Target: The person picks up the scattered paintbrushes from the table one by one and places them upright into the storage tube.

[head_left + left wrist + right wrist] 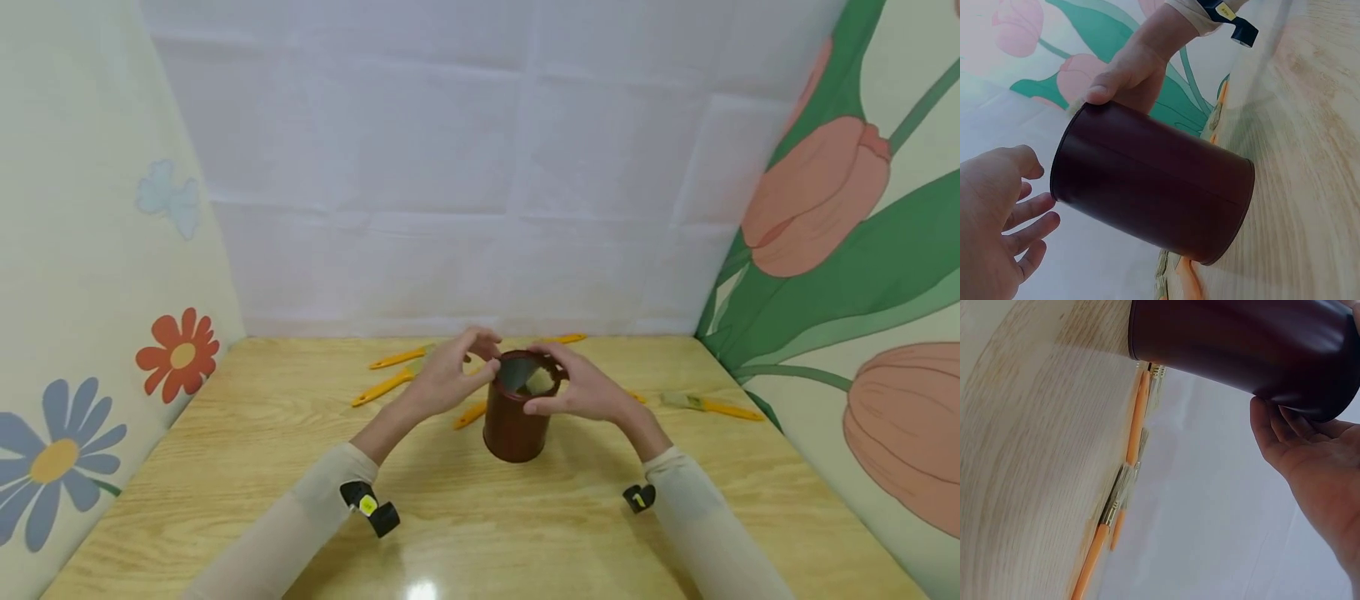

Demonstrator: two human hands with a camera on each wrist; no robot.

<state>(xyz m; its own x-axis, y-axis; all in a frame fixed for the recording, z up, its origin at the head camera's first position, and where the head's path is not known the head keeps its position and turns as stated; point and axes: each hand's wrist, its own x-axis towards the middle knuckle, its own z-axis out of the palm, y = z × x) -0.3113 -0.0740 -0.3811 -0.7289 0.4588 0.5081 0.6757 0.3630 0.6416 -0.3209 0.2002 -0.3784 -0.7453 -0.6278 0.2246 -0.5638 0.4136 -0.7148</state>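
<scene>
A dark red cylindrical cup (pixel 516 429) stands upright on the wooden table, its mouth facing up. Inside the mouth shows a pale, bristly tuft (pixel 540 382). My right hand (pixel 592 387) holds the cup near its rim, thumb at the near side and fingers round the far side. In the left wrist view, that thumb (pixel 1099 94) lies at the rim. My left hand (pixel 450 375) is at the rim's left side with relaxed, spread fingers, the fingertips (pixel 1047 201) right at the cup's edge.
Several paintbrushes with orange-yellow handles lie around the cup: one brush (pixel 384 386) at the left, another brush (pixel 712 407) at the right, and a handle (pixel 470 414) just behind the cup. A white cloth (pixel 450 167) hangs behind the table (pixel 225 467); flower-printed panels flank it.
</scene>
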